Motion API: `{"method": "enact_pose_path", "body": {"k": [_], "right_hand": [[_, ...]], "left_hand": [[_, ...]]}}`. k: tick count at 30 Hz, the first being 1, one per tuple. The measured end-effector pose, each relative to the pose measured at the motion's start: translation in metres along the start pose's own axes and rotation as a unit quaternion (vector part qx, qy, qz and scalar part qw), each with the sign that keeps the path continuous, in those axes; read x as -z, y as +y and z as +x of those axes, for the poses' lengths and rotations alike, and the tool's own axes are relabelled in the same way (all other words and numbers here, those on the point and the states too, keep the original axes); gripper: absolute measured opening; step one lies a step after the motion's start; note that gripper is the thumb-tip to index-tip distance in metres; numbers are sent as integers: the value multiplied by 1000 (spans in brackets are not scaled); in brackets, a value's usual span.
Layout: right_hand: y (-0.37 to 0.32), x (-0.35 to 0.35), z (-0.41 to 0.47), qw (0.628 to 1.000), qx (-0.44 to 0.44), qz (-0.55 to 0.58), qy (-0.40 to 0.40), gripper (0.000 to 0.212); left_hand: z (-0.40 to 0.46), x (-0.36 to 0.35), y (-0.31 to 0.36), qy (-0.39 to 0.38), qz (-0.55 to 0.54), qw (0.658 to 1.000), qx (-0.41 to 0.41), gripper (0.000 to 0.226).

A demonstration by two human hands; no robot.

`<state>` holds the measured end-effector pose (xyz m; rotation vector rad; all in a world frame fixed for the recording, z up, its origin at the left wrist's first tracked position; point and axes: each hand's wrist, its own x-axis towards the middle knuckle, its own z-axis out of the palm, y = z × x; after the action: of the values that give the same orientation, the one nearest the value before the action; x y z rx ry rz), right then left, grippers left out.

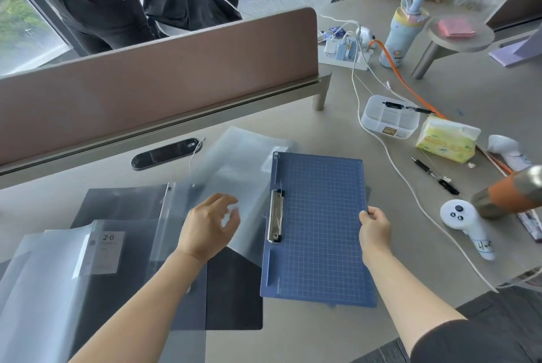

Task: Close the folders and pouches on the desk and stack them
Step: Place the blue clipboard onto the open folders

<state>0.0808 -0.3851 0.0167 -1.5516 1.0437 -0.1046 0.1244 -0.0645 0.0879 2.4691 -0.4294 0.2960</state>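
Observation:
A blue clipboard folder (319, 227) with a grid face and a metal clip lies on the desk at centre right. My right hand (375, 230) pinches its right edge. A translucent plastic folder cover (234, 163) stands lifted and blurred left of the clipboard. My left hand (209, 224) hovers at this cover with fingers loosely curled; whether it touches the cover is unclear. A dark folder (228, 298) lies flat beneath. At the lower left lies a clear display book (58, 268) with a label reading 20.
A brown desk divider (146, 78) runs along the back. To the right lie a white controller (466, 227), pens, a tissue pack (445, 139), a clear box (387, 120), cables, a power strip and a bottle (399, 37). People stand behind the divider.

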Motion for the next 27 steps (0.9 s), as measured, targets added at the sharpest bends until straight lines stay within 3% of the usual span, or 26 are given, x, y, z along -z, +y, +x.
{"method": "enact_pose_path", "body": {"k": [4, 8, 11, 14, 21, 27], "right_hand": [[5, -4, -5, 1000, 8, -25, -10, 18], [10, 0, -5, 1000, -2, -22, 4, 18], [11, 3, -4, 1000, 1, -22, 12, 17], [11, 3, -2, 1000, 2, -24, 10, 18], [14, -3, -4, 1000, 6, -23, 1, 17], [18, -3, -1, 1000, 2, -29, 4, 19]], "left_hand": [[0, -13, 1, -64, 86, 993, 49, 44], [-7, -28, -4, -248, 135, 942, 180, 64], [-16, -36, -5, -322, 126, 912, 222, 87], [-21, -47, -3, -323, 135, 908, 230, 93], [-22, -68, 2, -275, 133, 916, 260, 81], [-33, -65, -5, -325, 125, 901, 258, 83]]}}
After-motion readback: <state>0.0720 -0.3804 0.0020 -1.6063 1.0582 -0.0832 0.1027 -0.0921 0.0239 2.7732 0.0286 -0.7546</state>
